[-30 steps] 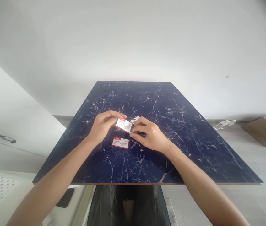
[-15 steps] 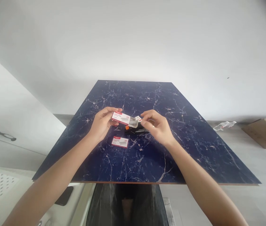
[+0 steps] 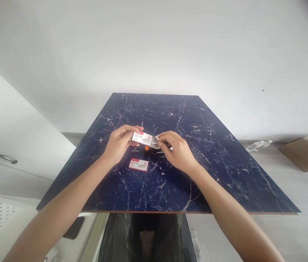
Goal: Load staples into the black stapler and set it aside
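Above the table, my left hand grips a small white and red staple box, its label facing up. A greyish inner tray sticks out of the box's right end. My right hand pinches at that tray with thumb and fingertips; whether it also holds staples I cannot tell. Beneath the hands lies a black object with an orange part, mostly hidden, perhaps a stapler. A second staple box lies flat on the table, nearer to me.
The dark blue marble-patterned table stands against a pale wall. A white cabinet with a dark handle is on the left. On the floor at right are a clear plastic bottle and a cardboard box.
My right hand has moved left and closed on the tray at the box's end. The box in my left hand has shifted slightly to the right. The second box lies still.
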The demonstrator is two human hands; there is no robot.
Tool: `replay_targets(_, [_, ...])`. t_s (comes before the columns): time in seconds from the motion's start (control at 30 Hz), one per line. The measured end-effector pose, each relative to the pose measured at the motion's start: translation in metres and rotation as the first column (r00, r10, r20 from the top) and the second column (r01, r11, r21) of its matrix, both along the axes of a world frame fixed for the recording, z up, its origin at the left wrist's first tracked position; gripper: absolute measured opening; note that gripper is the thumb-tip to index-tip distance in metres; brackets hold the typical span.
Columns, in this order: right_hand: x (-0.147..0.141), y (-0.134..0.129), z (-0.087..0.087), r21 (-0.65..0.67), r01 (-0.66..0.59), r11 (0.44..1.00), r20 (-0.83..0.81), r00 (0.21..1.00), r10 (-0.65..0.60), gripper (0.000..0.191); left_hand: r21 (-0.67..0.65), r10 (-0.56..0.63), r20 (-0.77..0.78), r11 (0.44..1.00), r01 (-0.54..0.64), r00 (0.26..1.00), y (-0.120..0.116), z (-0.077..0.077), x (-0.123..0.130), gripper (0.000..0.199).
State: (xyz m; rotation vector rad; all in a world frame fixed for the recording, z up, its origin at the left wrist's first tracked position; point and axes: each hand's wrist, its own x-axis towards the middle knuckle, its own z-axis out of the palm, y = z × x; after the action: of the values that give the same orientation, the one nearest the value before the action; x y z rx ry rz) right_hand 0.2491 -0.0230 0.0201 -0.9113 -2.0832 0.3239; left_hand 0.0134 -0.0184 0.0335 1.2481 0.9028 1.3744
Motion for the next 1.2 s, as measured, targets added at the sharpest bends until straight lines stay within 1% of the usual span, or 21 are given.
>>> replay_targets(0.1, [0.003,0.0,0.003,0.003,-0.004,1.0,0.017,1.0,0.004,0.015,-0.006,-0.002,0.023,1.0,0.002,1.0,0.001,-0.002,0.0,0.013])
replay_targets(0.23, [0.003,0.0,0.002,0.058,-0.059,0.997,0.155,0.987,0.05,0.019,0.009,-0.055,0.038,0.998,0.055,0.998,-0.001,-0.002,0.0,0.014])
replay_targets(0.3, [0.003,0.001,0.0,0.063,-0.068,0.996,0.181,0.982,0.055,0.018,0.018,-0.075,0.036,0.997,0.074,0.997,-0.002,-0.002,0.0,0.015])
replay_targets(0.37, [0.003,0.002,0.0,0.037,-0.068,0.997,0.146,0.987,0.062,0.016,0.017,-0.06,0.03,0.998,0.06,0.998,-0.002,-0.002,0.0,0.016])
replay_targets(0.47, [0.003,0.002,0.002,-0.05,-0.067,0.996,0.035,0.997,0.069,0.012,0.0,-0.009,0.051,1.0,0.009,0.999,0.001,-0.004,-0.001,0.017])
replay_targets(0.53, [0.003,0.001,0.004,-0.117,-0.062,0.991,-0.048,0.997,0.057,0.011,-0.005,0.013,0.086,1.0,-0.012,0.996,0.003,-0.005,-0.001,0.017])
replay_targets(0.6, [0.002,0.001,0.006,-0.205,-0.059,0.977,-0.174,0.984,0.023,0.013,0.002,0.025,0.124,1.0,-0.025,0.992,0.005,-0.006,-0.002,0.016])
replay_targets(0.67, [0.003,0.002,0.006,-0.326,-0.085,0.942,-0.347,0.937,-0.035,0.016,0.01,0.034,0.155,0.999,-0.036,0.987,0.006,-0.007,-0.003,0.015])
replay_targets(0.77, [0.01,0.007,0.006,-0.48,-0.223,0.848,-0.585,0.802,-0.12,0.017,0.001,0.036,0.179,0.999,-0.036,0.983,0.007,-0.008,-0.004,0.014])
replay_targets(0.83, [0.016,0.011,0.008,-0.542,-0.335,0.771,-0.659,0.739,-0.142,0.019,-0.011,0.033,0.188,0.999,-0.032,0.982,0.008,-0.009,-0.005,0.015])
replay_targets(0.87, [0.018,0.012,0.009,-0.565,-0.376,0.734,-0.669,0.73,-0.141,0.021,-0.018,0.029,0.191,1.0,-0.026,0.981,0.008,-0.009,-0.004,0.016])
replay_targets(0.93, [0.02,0.012,0.012,-0.609,-0.408,0.68,-0.646,0.752,-0.128,0.028,-0.02,0.007,0.2,1.0,-0.003,0.98,0.005,-0.008,-0.003,0.016])
replay_targets(1.0, [0.018,0.01,0.013,-0.649,-0.406,0.643,-0.598,0.795,-0.101,0.032,-0.01,-0.033,0.194,0.999,0.035,0.98,0.001,-0.006,-0.001,0.015])
replay_targets(1.1, [0.013,0.005,0.014,-0.689,-0.428,0.585,-0.538,0.843,-0.016,0.034,0.01,-0.107,0.157,0.994,0.107,0.982,-0.006,-0.003,0.002,0.013])
replay_targets(1.2, [0.012,0.003,0.014,-0.699,-0.45,0.556,-0.531,0.847,0.017,0.036,0.018,-0.18,0.148,0.984,0.179,0.973,-0.01,-0.002,0.003,0.013])
